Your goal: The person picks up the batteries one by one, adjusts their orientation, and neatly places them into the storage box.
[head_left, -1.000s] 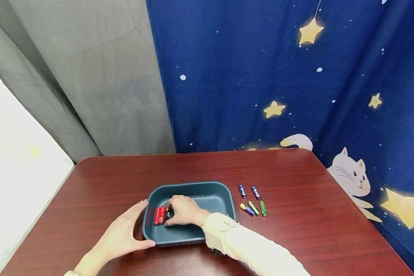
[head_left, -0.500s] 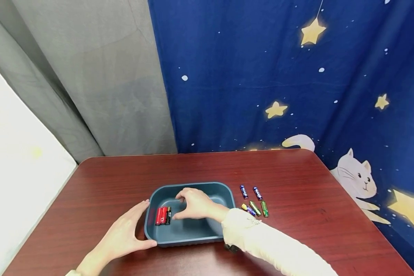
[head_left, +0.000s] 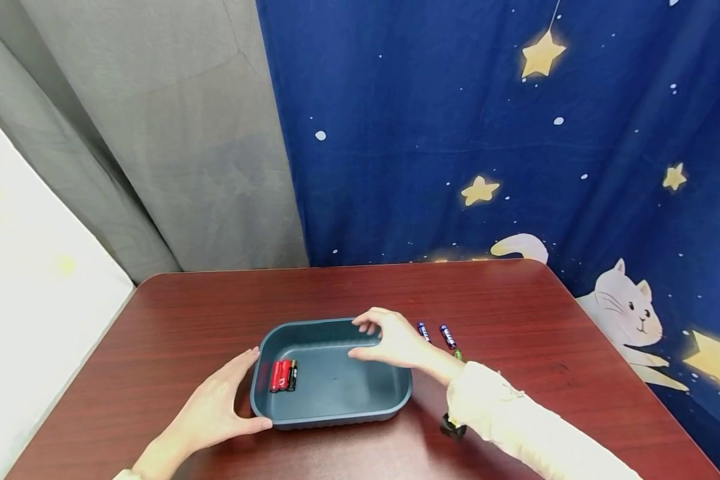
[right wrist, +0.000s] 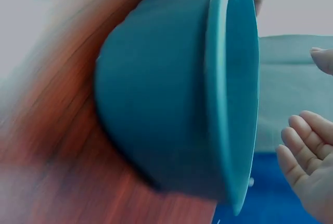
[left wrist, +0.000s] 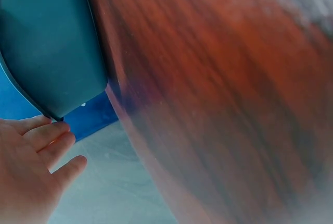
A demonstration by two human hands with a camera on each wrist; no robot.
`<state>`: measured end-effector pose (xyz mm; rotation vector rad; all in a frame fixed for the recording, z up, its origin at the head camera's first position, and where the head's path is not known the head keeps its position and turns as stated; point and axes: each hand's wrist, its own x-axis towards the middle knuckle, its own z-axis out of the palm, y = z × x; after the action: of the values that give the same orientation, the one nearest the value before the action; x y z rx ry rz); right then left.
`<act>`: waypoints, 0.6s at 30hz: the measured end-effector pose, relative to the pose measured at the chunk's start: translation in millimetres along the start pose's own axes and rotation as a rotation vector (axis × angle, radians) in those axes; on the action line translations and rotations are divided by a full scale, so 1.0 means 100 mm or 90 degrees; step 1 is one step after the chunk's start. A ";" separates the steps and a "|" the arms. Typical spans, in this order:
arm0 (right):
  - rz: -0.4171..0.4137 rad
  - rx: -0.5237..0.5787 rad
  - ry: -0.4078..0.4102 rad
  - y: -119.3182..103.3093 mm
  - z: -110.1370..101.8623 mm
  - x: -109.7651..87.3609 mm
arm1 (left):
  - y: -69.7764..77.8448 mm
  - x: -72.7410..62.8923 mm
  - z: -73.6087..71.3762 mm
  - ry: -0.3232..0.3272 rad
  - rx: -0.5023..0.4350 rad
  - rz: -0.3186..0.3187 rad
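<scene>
A dark teal rectangular tub stands on the table. Inside it, near its left wall, lie two red batteries and a black battery side by side. My left hand rests against the tub's left end, fingers and thumb spread; the left wrist view shows its fingertips at the rim. Above the tub's right end hovers my right hand, holding nothing, its fingers loosely bent and apart from the thumb. Right of the tub are blue batteries and a green battery, partly hidden by the right wrist.
The reddish-brown wooden table reaches back to a grey curtain and a blue curtain with stars and a cat. A white surface borders the table on the left.
My right hand has let go of the black battery beside the red ones and moved right, over the tub's right end. My left hand has stayed at the tub's left end.
</scene>
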<state>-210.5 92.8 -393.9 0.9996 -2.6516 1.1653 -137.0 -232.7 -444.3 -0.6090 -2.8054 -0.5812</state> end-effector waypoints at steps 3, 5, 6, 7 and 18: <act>0.005 0.013 0.031 0.11 -0.11 -0.08 | 0.00 0.00 0.00 0.000 0.000 0.001; 0.012 0.019 0.040 0.17 -0.19 -0.13 | 0.00 0.00 -0.01 0.001 0.003 0.001; 0.019 0.022 0.043 0.20 -0.23 -0.16 | 0.00 0.00 0.00 0.001 0.004 0.001; 0.024 0.022 0.046 0.23 -0.27 -0.18 | 0.00 0.00 0.00 0.001 0.005 0.000; 0.101 0.008 0.079 0.69 -0.71 -0.49 | 0.01 0.00 -0.01 0.001 0.005 0.003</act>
<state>-225.5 201.7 -402.7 0.7044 -2.6680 1.2311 -136.5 -232.7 -442.8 -0.6120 -2.8023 -0.5700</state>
